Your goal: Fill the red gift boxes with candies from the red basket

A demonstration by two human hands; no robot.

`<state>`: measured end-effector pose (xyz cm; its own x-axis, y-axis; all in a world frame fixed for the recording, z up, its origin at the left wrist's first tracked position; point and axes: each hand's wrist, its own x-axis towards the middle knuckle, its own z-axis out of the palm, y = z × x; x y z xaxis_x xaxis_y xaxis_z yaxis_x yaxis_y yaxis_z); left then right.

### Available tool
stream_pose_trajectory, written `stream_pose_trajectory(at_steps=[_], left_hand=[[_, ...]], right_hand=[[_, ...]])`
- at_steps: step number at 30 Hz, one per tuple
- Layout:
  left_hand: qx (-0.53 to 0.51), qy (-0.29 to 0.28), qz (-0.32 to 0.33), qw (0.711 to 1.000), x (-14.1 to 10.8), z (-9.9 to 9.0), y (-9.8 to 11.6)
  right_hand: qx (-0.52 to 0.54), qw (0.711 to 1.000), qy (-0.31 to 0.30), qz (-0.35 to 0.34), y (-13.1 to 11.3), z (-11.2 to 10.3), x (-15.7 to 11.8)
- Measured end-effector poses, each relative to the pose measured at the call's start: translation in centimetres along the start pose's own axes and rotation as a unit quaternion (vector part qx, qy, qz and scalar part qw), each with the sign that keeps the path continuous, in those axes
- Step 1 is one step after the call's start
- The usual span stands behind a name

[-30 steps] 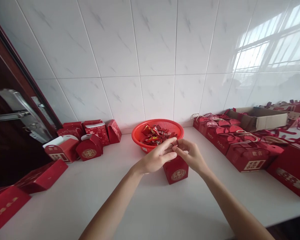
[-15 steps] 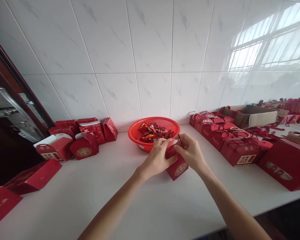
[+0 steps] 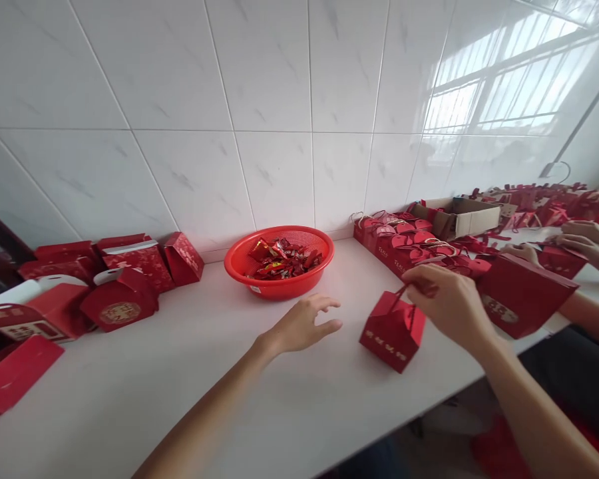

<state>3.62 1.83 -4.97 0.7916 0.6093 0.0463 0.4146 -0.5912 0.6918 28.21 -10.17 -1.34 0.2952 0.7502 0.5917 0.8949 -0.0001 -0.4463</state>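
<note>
My right hand (image 3: 444, 303) is closed on the cord handle of a small red gift box (image 3: 392, 332), which hangs tilted from it above the white table (image 3: 239, 412). Gold characters run along the box's lower side. To the left of the box, my left hand (image 3: 302, 324) is empty, its thumb and fingers apart. Behind that hand stands a red plastic basket (image 3: 279, 289) with several wrapped sweets (image 3: 284, 259) in it.
Several open red boxes (image 3: 124, 309) stand at the left. Along the wall on the right are rows of closed boxes (image 3: 379, 246) and a cardboard box (image 3: 474, 219). Other people's hands (image 3: 584, 243) work at the far right near a large red box (image 3: 519, 293).
My left hand has let go of the gift box. My right hand has carried the box by its handle to the right, away from the basket. The view has turned right.
</note>
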Motion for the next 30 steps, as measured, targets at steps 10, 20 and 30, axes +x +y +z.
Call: stream_pose_trajectory(at_steps=[10, 20, 30], left_hand=[[-0.078, 0.016, -0.018, 0.997, 0.7, 3.2, -5.6], [-0.142, 0.035, -0.054, 0.988, -3.2, 3.3, -7.6], [-0.183, 0.098, -0.094, 0.974, -5.8, 1.7, -9.0]], right_hand=[[-0.152, 0.976, 0.058, 0.143, 9.5, -6.3, 2.0], [-0.179, 0.961, 0.069, 0.198, 10.8, -6.2, 3.1], [-0.158, 0.972, 0.172, 0.026, 10.7, -2.3, 3.3]])
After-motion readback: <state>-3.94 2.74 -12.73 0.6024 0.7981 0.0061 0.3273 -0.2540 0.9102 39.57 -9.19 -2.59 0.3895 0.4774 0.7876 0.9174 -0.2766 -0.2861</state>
